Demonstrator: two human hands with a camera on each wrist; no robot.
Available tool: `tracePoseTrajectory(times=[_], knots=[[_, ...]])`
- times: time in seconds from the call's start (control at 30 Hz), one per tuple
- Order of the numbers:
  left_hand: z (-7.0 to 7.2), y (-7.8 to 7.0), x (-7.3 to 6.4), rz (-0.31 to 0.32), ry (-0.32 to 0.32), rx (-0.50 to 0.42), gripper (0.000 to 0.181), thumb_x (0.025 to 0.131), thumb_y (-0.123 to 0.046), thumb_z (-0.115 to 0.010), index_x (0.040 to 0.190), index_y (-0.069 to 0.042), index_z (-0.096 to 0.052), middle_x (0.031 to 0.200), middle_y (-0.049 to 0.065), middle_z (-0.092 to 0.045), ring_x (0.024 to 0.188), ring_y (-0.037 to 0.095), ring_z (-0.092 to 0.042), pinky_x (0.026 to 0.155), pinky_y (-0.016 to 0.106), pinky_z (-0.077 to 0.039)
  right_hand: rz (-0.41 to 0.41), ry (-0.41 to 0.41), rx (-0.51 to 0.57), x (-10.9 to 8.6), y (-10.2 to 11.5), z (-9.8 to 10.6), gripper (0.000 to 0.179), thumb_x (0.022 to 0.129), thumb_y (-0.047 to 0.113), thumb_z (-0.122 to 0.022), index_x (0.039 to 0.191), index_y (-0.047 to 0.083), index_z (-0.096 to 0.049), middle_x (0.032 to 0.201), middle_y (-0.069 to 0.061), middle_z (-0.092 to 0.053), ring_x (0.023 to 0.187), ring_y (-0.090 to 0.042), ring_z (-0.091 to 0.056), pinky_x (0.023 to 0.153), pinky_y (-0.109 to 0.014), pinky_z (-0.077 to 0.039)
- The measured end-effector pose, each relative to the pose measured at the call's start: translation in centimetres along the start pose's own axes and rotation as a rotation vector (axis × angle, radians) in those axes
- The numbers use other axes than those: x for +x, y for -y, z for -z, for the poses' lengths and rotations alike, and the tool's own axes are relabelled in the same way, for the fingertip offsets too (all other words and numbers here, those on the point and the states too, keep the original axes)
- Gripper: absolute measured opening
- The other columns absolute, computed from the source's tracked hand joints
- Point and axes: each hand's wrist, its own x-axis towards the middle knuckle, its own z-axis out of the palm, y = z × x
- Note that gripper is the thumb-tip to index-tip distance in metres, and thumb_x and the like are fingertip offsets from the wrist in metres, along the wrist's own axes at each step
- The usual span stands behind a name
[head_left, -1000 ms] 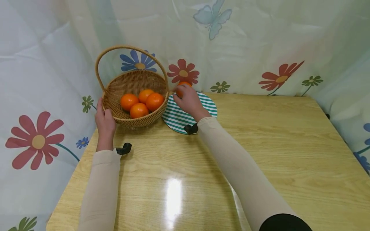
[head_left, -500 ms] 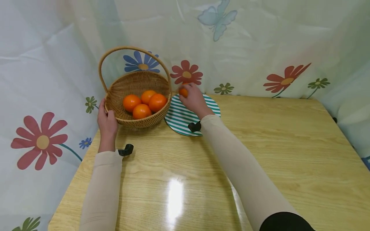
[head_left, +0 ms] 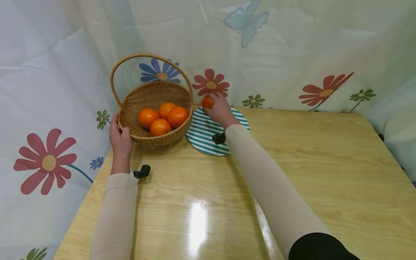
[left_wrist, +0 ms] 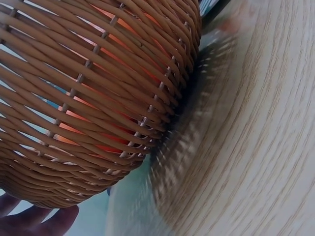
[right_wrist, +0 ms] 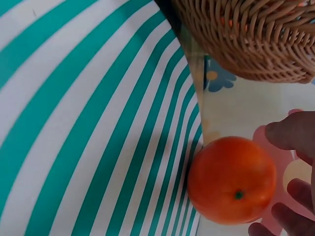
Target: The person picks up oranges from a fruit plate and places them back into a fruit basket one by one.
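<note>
My left hand [head_left: 121, 142] grips the near left rim of a wicker basket [head_left: 152, 140], fingers outside and thumb at the edge. In the left wrist view, its fingertips [left_wrist: 61, 219] lie against the woven wall. Several oranges [head_left: 160, 127] sit inside the basket. Beside it, a round green-and-white striped mat [head_left: 208, 139] lies on the table. A single orange [right_wrist: 231, 179] is at the mat's far edge. My right hand [head_left: 221, 108] is just behind this orange, its thumb and fingers spread, with a small gap showing in the right wrist view.
The basket's tall handle [head_left: 147, 55] arches over the fruit. A curtain [head_left: 279, 54] printed with flowers and a butterfly hangs right behind the wooden table [head_left: 308, 155]. Black wrist cameras [head_left: 142, 172] stick out from both sleeves.
My right hand has shifted slightly back and right around the single orange, covering more of it in the head view. The left hand stays on the basket; the head view has shifted a little.
</note>
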Motion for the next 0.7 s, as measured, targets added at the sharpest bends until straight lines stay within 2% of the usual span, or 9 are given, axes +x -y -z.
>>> tracePoseTrajectory(times=[0.1, 0.27, 0.5, 0.7], knots=[[0.1, 0.0, 0.0, -0.010, 0.002, -0.006, 0.064, 0.092, -0.014, -0.032, 0.155, -0.026, -0.023, 0.161, -0.006, -0.021, 0.145, 0.018, -0.029, 0.116, 0.042, -0.031, -0.008, 0.001, -0.006, 0.5, -0.1, -0.2, 0.059, 0.090, 0.025, -0.066, 0.144, 0.016, -0.044, 0.155, -0.010, -0.031, 0.133, -0.032, -0.038, 0.111, -0.048, -0.039], [0.1, 0.3, -0.1, 0.004, 0.014, -0.008, 0.065, 0.092, -0.016, -0.032, 0.154, -0.030, -0.021, 0.161, -0.009, -0.021, 0.146, 0.017, -0.027, 0.118, 0.041, -0.029, -0.024, 0.000, -0.014, 1.0, -0.4, -0.8, 0.062, 0.089, 0.024, -0.067, 0.145, 0.015, -0.043, 0.155, -0.009, -0.029, 0.134, -0.032, -0.036, 0.112, -0.048, -0.037], [0.0, 0.3, 0.2, -0.008, 0.016, 0.007, 0.064, 0.092, -0.017, -0.031, 0.154, -0.031, -0.021, 0.160, -0.006, -0.022, 0.146, 0.018, -0.028, 0.118, 0.041, -0.029, -0.042, -0.003, 0.037, 2.2, -1.6, -1.7, 0.061, 0.086, 0.019, -0.071, 0.140, 0.019, -0.043, 0.150, -0.014, -0.031, 0.128, -0.037, -0.040, 0.110, -0.051, -0.038], [0.1, 0.3, 0.3, -0.011, 0.017, 0.022, 0.065, 0.092, -0.017, -0.030, 0.155, -0.029, -0.020, 0.161, -0.005, -0.021, 0.146, 0.019, -0.027, 0.118, 0.041, -0.028, -0.060, -0.041, 0.037, 1.5, -2.0, -1.9, 0.055, 0.087, 0.019, -0.071, 0.131, 0.016, -0.039, 0.145, -0.015, -0.035, 0.123, -0.036, -0.043, 0.106, -0.049, -0.043]])
